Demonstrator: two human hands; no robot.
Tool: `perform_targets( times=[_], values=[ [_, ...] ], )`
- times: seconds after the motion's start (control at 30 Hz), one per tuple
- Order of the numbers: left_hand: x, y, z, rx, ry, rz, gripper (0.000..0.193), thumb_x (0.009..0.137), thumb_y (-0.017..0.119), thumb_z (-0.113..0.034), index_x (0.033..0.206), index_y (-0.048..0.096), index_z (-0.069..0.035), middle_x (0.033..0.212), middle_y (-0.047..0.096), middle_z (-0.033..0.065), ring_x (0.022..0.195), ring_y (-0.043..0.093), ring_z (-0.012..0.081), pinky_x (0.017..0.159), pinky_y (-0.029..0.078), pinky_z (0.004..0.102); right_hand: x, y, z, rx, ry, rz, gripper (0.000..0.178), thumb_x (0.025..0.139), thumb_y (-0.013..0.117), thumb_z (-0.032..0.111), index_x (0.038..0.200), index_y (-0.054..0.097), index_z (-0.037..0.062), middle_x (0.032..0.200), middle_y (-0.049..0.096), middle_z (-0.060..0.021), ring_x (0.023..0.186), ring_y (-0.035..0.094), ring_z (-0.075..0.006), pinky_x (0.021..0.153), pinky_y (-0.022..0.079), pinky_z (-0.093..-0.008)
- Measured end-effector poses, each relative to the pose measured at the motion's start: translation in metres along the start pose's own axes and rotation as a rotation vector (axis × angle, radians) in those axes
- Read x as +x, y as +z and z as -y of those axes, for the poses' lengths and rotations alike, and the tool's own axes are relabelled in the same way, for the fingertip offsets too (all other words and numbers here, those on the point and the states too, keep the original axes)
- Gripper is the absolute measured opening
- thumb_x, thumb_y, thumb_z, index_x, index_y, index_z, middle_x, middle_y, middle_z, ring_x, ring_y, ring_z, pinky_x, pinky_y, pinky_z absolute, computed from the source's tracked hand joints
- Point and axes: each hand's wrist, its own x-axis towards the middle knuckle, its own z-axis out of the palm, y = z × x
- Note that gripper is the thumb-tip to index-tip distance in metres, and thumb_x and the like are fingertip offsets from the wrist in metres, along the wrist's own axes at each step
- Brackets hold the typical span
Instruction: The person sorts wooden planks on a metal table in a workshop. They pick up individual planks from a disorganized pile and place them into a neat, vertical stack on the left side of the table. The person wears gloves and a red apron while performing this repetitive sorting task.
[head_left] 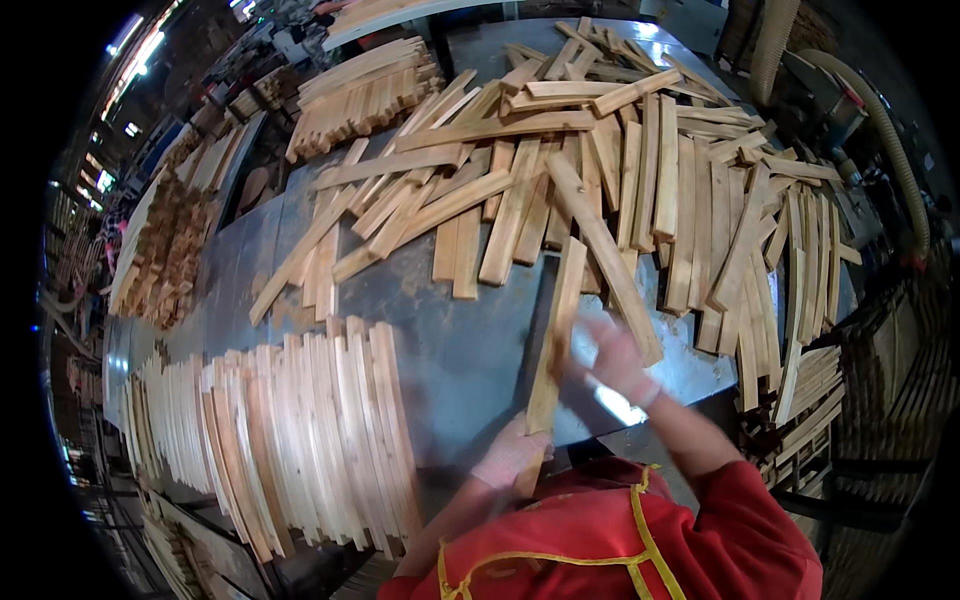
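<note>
A long wooden slat (553, 345) stands out from the near edge of the metal table, one end toward me and the other toward the pile. My left hand (512, 452), in a pale glove, is closed around its near end. Just right of the slat's middle is my right hand (618, 358), smeared by motion; its fingers are too blurred to read. Beyond that hand, another loose slat (610, 265) lies at a slant across the pile. A jumbled heap of slats (520, 190) covers the far and right side of the table.
Slats stand side by side in a neat row (310, 430) at the near left of the metal table (450, 345). Another stack (365, 90) lies at the back left, and more slats fill a rack (175, 240) at far left. A ribbed hose (890, 140) hangs at right.
</note>
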Motion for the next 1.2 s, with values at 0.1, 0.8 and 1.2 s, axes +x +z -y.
perform_targets(
  times=[0.1, 0.8, 1.2],
  values=[
    [-0.029, -0.032, 0.045, 0.069, 0.117, -0.225, 0.039, 0.095, 0.072, -0.018, 0.128, 0.057, -0.003, 0.1, 0.068, 0.0091, 0.082, 0.069, 0.0189, 0.072, 0.059, 0.0371, 0.063, -0.016, -0.089, -0.589, 0.162, -0.412, 0.079, 0.074, 0.088, 0.033, 0.139, 0.052, 0.0058, 0.132, 0.061, -0.0223, 0.127, 0.057, -0.0414, 0.105, 0.05, -0.0493],
    [-0.163, -0.143, 0.056, 0.426, 0.168, -0.807, 0.04, 0.087, 0.073, -0.03, 0.112, 0.068, 0.001, 0.108, 0.071, 0.0246, 0.102, 0.067, 0.0387, 0.091, 0.053, 0.0456, -0.051, 0.246, -0.009, 0.576, 0.303, 0.701, 0.078, 0.088, 0.074, 0.017, 0.155, 0.041, -0.0059, 0.138, 0.066, -0.0213, 0.12, 0.069, -0.0346, 0.104, 0.054, -0.0407],
    [-0.255, -0.304, 0.168, 0.95, 0.061, -1.564, 0.072, 0.087, 0.074, -0.022, 0.156, 0.054, -0.013, 0.115, 0.074, 0.0239, 0.103, 0.071, 0.0413, 0.092, 0.058, 0.0489, -0.012, 0.25, 0.058, -0.084, 0.083, 1.035, 0.077, 0.093, 0.07, 0.048, 0.155, 0.049, 0.0063, 0.134, 0.072, -0.0178, 0.124, 0.067, -0.0353, 0.108, 0.051, -0.0392]
  ],
)
